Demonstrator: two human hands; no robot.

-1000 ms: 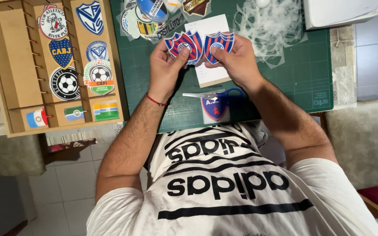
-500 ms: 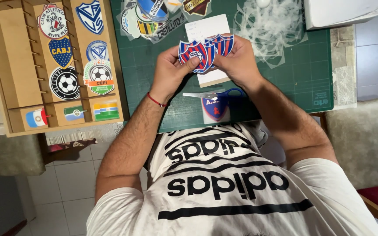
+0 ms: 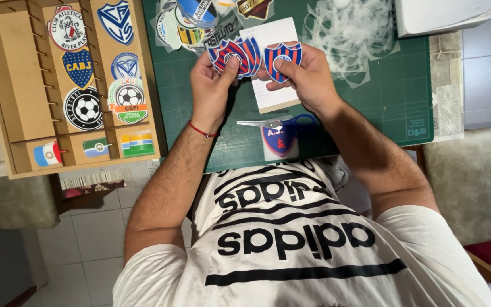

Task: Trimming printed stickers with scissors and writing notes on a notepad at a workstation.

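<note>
My left hand [image 3: 211, 91], with a red cord at the wrist, holds a small fanned stack of red-and-blue striped shield stickers [image 3: 235, 55] between thumb and fingers. Just to its right, my right hand [image 3: 309, 85] pinches a single sticker of the same kind [image 3: 282, 59]. Both hands hover over a white paper sheet [image 3: 277, 94] on a green cutting mat [image 3: 393, 102]. The two lots of stickers are close together but apart.
Blue-handled scissors [image 3: 282, 121] and a blue shield sticker on clear backing [image 3: 279, 143] lie on the mat near my chest. A wooden rack [image 3: 24, 85] with club badges and flags stands at the left. More stickers [image 3: 197, 23], clear film scraps [image 3: 348, 34] and a white box [image 3: 444, 14] sit farther back.
Half a second ago my hands held the stickers pressed together as one bunch. Now they have drawn apart, with one sticker in my right hand and the rest in my left.
</note>
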